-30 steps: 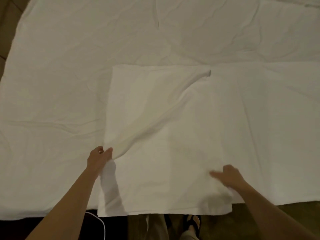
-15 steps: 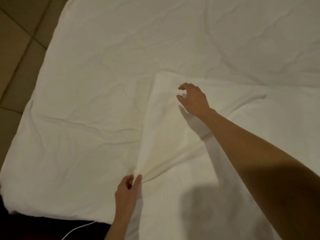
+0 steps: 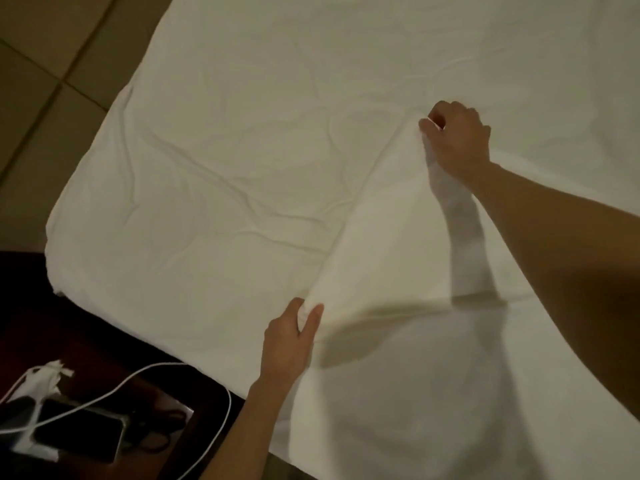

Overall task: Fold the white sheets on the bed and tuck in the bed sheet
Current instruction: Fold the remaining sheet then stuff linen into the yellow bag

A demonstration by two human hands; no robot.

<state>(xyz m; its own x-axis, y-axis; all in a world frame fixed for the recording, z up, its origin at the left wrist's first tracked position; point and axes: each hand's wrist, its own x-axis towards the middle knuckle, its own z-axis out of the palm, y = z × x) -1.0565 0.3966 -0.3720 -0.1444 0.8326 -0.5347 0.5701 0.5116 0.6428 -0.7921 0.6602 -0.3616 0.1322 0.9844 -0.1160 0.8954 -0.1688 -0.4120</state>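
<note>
fabric bunches at 2 grips: the left hand (image 3: 287, 341) pinches the near edge of the folded white sheet (image 3: 391, 237) between thumb and fingers, and the right hand (image 3: 457, 143) curls round its far corner, fingers closed on the cloth. between the 2 grips the sheet's edge runs as a raised fold over the wrinkled bed sheet (image 3: 225, 168). left of and below the left-hand grip, a white cable (image 3: 138, 379) and a dark phone (image 3: 79, 434) lie on a dark surface; tiled floor (image 3: 41, 64) shows further left.
</note>
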